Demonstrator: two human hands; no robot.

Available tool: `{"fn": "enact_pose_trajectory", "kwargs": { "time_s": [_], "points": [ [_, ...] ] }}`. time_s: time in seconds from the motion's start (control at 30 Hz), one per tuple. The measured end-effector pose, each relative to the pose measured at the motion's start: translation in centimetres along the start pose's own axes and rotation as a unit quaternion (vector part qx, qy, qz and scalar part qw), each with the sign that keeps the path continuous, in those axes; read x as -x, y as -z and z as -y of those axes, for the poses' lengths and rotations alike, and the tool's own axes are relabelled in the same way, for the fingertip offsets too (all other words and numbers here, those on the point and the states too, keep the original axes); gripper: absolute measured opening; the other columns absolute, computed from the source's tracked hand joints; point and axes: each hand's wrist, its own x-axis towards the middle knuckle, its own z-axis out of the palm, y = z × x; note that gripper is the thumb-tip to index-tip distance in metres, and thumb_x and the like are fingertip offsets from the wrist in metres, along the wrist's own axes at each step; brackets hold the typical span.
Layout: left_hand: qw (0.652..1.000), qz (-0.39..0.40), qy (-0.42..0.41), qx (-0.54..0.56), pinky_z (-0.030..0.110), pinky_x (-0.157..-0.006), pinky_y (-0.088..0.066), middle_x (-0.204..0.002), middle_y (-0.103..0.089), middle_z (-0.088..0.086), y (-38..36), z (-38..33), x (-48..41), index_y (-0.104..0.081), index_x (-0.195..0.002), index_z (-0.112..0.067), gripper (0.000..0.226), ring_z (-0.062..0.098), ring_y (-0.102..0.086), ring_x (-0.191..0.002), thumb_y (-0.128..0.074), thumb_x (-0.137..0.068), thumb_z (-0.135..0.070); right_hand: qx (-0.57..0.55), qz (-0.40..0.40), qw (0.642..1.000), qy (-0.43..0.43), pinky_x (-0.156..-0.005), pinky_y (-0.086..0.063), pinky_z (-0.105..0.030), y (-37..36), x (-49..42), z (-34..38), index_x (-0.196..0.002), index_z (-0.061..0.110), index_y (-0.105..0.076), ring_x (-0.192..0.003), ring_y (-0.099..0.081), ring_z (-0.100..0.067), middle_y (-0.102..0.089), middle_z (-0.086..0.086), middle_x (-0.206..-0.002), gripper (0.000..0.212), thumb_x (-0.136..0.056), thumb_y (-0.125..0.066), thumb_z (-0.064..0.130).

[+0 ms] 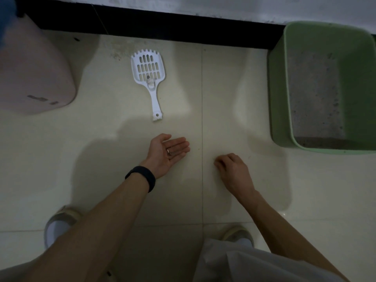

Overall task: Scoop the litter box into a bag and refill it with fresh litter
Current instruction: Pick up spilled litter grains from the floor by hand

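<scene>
Scoop [149, 78] is laid flat on the floor [97, 143], just beyond the left grip [168, 153] and untouched. Its long axis is run nearly straight away from the person, teeth toward the wall, handle end nearest that grip. The left grip is held palm up, fingers straight, nothing grasped. The right grip [232, 169] is curled fingertips-down on the floor; whether anything is pinched cannot be told.

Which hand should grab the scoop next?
Left, probably. The left hand lies open near the handle end of the scoop; the right hand, fingers curled at the floor, sits farther, nearer the litter box.
</scene>
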Motion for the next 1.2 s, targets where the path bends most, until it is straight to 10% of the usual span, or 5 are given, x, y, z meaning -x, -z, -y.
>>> {"fn": "enact_pose_trajectory", "kwargs": {
  "time_s": [0.27,0.63,0.83,1.2],
  "points": [
    [1.000,0.000,0.002,-0.023,0.032,-0.088,-0.054,-0.106,-0.073,0.018,-0.4,0.5,0.1,-0.071,-0.103,0.001,0.042,0.029,-0.071,-0.096,-0.043,-0.093,-0.029,0.053,0.014,0.998,-0.024,-0.057,-0.045,-0.038,-0.6,-0.3,2.2,-0.076,0.001,-0.052,-0.062,-0.050,-0.033,-0.051,-0.018,-0.072,0.015,-0.076,-0.061,-0.010],
    [0.999,0.001,0.026,-0.044,0.032,-0.085,-0.055,-0.109,-0.072,0.021,-2.9,3.3,0.3,-0.070,-0.110,0.005,0.046,0.030,-0.070,-0.098,-0.042,-0.095,-0.028,-0.222,0.031,0.968,-0.116,-0.060,-0.046,-0.018,7.2,-0.7,5.0,-0.098,0.017,-0.052,-0.072,-0.059,-0.007,-0.061,0.006,-0.083,0.005,-0.100,-0.050,0.021],
    [0.998,0.022,0.031,-0.049,0.032,-0.078,-0.056,-0.089,-0.075,0.014,-4.2,3.5,0.5,-0.071,-0.105,0.003,0.045,0.021,-0.072,-0.075,-0.041,-0.096,-0.030,-0.208,0.085,0.973,-0.051,-0.074,-0.050,-0.008,8.1,-1.4,6.6,-0.105,0.026,-0.065,-0.083,-0.063,0.007,-0.068,0.018,-0.092,0.014,-0.091,-0.066,0.022],
    [0.998,0.033,0.029,-0.033,0.033,-0.089,-0.055,-0.111,-0.072,0.020,-3.0,2.5,0.6,-0.068,-0.113,0.004,0.048,0.030,-0.070,-0.102,-0.039,-0.096,-0.030,-0.190,0.003,0.973,-0.127,-0.063,-0.045,-0.012,7.1,-1.5,4.2,-0.090,0.025,-0.065,-0.072,-0.062,0.000,-0.067,0.012,-0.078,0.012,-0.089,-0.070,0.036]
  ]
}}
